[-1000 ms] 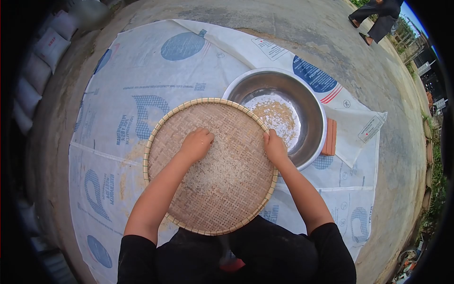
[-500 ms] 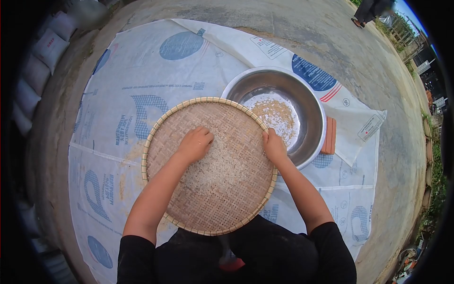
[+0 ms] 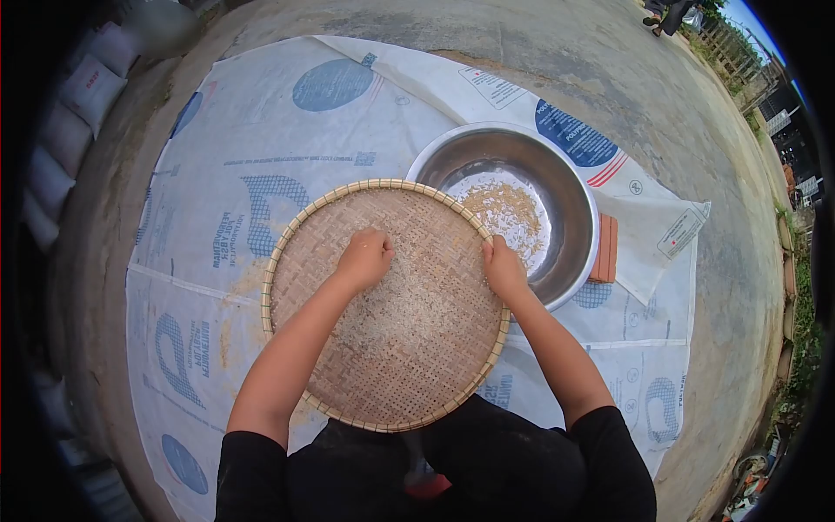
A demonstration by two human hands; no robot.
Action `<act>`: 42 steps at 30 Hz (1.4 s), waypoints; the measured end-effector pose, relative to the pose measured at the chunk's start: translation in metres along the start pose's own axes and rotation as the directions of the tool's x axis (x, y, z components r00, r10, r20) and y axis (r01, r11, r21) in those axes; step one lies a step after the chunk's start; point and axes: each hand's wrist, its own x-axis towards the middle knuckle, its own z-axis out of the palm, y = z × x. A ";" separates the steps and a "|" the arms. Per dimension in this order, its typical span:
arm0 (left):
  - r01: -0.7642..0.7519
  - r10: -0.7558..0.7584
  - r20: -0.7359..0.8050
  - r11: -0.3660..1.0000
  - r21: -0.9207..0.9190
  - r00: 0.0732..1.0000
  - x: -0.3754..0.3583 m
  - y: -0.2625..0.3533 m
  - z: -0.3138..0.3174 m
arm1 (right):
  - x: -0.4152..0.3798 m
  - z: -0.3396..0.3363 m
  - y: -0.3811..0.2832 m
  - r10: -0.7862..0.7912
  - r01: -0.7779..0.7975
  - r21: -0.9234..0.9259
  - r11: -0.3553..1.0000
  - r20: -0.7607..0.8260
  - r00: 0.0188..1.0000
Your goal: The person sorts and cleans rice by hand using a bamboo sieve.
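A round woven tray [image 3: 383, 391] with a pale rim lies over my lap, its upper right edge overlapping a metal basin. Whitish grains [image 3: 409, 304] are spread over its middle. My left hand [image 3: 367, 258] is above the grains, fingers curled together; what they hold, if anything, is too small to tell. My right hand [image 3: 504, 265] grips the tray's right rim, thumb on top. The metal basin [image 3: 570, 213] holds yellowish grains [image 3: 504, 209] at its bottom.
A printed white sheet [image 3: 209, 252] covers the ground under everything. Red bricks [image 3: 604, 250] stand against the basin's right side. Filled sacks [image 3: 93, 91] line the far left. Another person's legs [image 3: 671, 16] show at the top right.
My left hand has shifted slightly up, still closed. The other person at the top right has moved up, further out of view. My right hand and the tray look unchanged.
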 end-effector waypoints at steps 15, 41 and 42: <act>0.669 -0.758 -0.170 0.641 -0.376 0.630 -0.097 -0.138 -0.017 | 0.001 -0.007 -0.006 0.027 -0.027 0.012 1.000 0.029 0.999; 0.532 -0.721 0.167 0.315 -0.786 0.673 -0.116 -0.140 -0.011 | -0.017 0.043 -0.087 -0.360 0.322 0.231 0.918 0.141 0.922; 0.532 -0.721 0.163 0.320 -0.784 0.674 -0.117 -0.137 -0.013 | -0.016 0.041 -0.088 -0.337 0.295 0.223 0.929 0.183 0.923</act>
